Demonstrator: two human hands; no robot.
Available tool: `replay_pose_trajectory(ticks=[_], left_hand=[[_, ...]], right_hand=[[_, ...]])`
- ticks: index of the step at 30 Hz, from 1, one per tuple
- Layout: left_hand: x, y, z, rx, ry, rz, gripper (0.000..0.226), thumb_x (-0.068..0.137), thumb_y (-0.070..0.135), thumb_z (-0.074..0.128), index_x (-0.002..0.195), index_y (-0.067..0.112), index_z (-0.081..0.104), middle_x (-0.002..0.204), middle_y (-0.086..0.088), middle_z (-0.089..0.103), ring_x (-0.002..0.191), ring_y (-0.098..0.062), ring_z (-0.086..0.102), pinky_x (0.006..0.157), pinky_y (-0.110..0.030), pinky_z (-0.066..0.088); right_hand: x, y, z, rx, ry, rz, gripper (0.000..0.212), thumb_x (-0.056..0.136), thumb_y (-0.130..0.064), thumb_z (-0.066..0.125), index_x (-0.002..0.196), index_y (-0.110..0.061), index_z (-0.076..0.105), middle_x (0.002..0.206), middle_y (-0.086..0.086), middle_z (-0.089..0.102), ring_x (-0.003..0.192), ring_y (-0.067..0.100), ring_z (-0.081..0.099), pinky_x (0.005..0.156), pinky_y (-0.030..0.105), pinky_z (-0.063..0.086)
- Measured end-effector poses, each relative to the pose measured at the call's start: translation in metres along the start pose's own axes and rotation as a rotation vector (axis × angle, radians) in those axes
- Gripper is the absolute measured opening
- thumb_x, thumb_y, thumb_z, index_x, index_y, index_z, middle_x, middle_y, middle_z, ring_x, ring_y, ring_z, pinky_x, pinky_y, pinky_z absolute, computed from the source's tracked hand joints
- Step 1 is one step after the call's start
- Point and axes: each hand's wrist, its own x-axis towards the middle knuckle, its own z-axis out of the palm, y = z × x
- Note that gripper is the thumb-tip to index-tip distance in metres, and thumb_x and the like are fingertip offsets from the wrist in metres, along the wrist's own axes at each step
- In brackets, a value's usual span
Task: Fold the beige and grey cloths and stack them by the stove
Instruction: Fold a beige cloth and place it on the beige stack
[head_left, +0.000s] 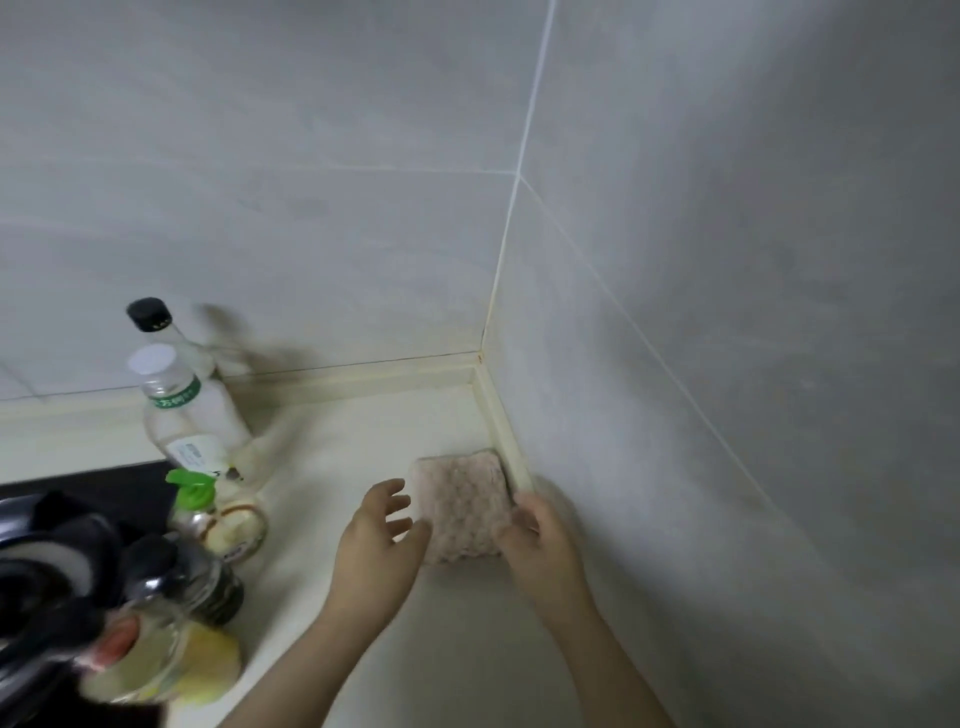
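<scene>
Forearms enter from the near edge and both hands are over the surface (363, 441), one on each side of the task's item.

1. Beige cloth (462, 504): one in view, folded into a compact pad. It lies flat between the two hands, beyond the palms. Its far right corner sits tight against the trim of the side wall (727, 312). The long axis runs away from the wrists toward the back corner.
2. Grey cloth: none visible. Whether it lies beneath the beige pad cannot be told.
3. Left hand (382, 530): fingers spread and straight, holding nothing, just beside the pad's left edge.
4. Right hand (535, 535): against the pad's right edge with fingers bent. Blur hides whether they pinch the fabric.
5. Stove (104, 483): dark, well out beyond the left hand. At least four bottles (171, 395) stand between it and that hand.

Judgement: the right hand is nearer. Any next adjustment turns on the pad's wall-side edge, which leaves little room for fingers.
</scene>
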Motion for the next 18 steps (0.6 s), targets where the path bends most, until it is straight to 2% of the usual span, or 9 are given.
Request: replay_pose_trajectory(ticks=[2,5,9,11,13,15,18], left_hand=[[-0.016,0.005,-0.002,-0.018,0.028,0.032,0.042,0.088,0.011,0.061,0.127,0.018,0.049,0.114,0.001,0.060,0.090,-0.005,0.061,0.067,-0.015,0.043],[-0.046,0.007,-0.010,-0.021,0.086,0.067,0.038,0.088,0.011,0.060,0.123,0.021,0.051,0.106,0.008,0.062,0.086,0.002,0.060,0.059,-0.009,0.044],[-0.094,0.002,-0.031,-0.020,0.198,0.112,0.034,0.087,0.010,0.061,0.115,0.027,0.053,0.106,0.011,0.063,0.089,-0.001,0.062,0.062,-0.004,0.044],[-0.117,-0.001,-0.047,-0.035,0.260,0.129,0.033,0.086,0.008,0.061,0.113,0.027,0.054,0.106,0.010,0.064,0.088,-0.003,0.063,0.064,-0.004,0.045],[-0.140,-0.002,-0.068,-0.049,0.314,0.141,0.033,0.085,0.007,0.061,0.112,0.024,0.056,0.105,0.008,0.065,0.086,-0.005,0.064,0.066,-0.007,0.046],[-0.162,-0.003,-0.095,-0.063,0.376,0.173,0.032,0.085,0.006,0.061,0.113,0.022,0.058,0.105,0.007,0.066,0.084,-0.006,0.064,0.069,-0.013,0.047],[-0.206,-0.009,-0.143,-0.086,0.502,0.216,0.030,0.086,0.006,0.061,0.109,0.025,0.059,0.101,0.013,0.066,0.083,0.006,0.063,0.069,-0.010,0.050]], right_hand=[[-0.011,-0.005,-0.002,0.012,-0.027,-0.003,0.037,0.092,-0.017,0.060,0.128,-0.020,0.054,0.120,-0.005,0.058,0.104,0.006,0.057,0.087,0.017,0.043],[-0.031,-0.013,-0.004,0.042,-0.089,-0.066,0.040,0.093,-0.015,0.058,0.132,-0.018,0.052,0.124,-0.002,0.058,0.098,-0.003,0.056,0.079,0.009,0.040],[-0.060,-0.030,0.003,0.072,-0.210,-0.159,0.032,0.092,-0.012,0.057,0.123,-0.019,0.056,0.117,-0.006,0.060,0.097,-0.010,0.054,0.077,0.006,0.042],[-0.079,-0.044,0.013,0.095,-0.260,-0.205,0.029,0.091,-0.013,0.059,0.118,-0.021,0.057,0.112,-0.005,0.063,0.095,-0.007,0.057,0.079,0.008,0.042],[-0.100,-0.059,0.025,0.114,-0.291,-0.269,0.026,0.090,-0.014,0.061,0.114,-0.025,0.058,0.109,-0.003,0.065,0.092,-0.001,0.060,0.076,0.007,0.043],[-0.124,-0.076,0.041,0.117,-0.333,-0.351,0.024,0.090,-0.015,0.062,0.111,-0.027,0.058,0.106,-0.005,0.067,0.091,-0.004,0.059,0.072,0.002,0.042],[-0.169,-0.105,0.074,0.118,-0.450,-0.458,0.023,0.091,-0.014,0.062,0.108,-0.029,0.057,0.100,-0.010,0.066,0.089,-0.007,0.059,0.070,0.001,0.041]])
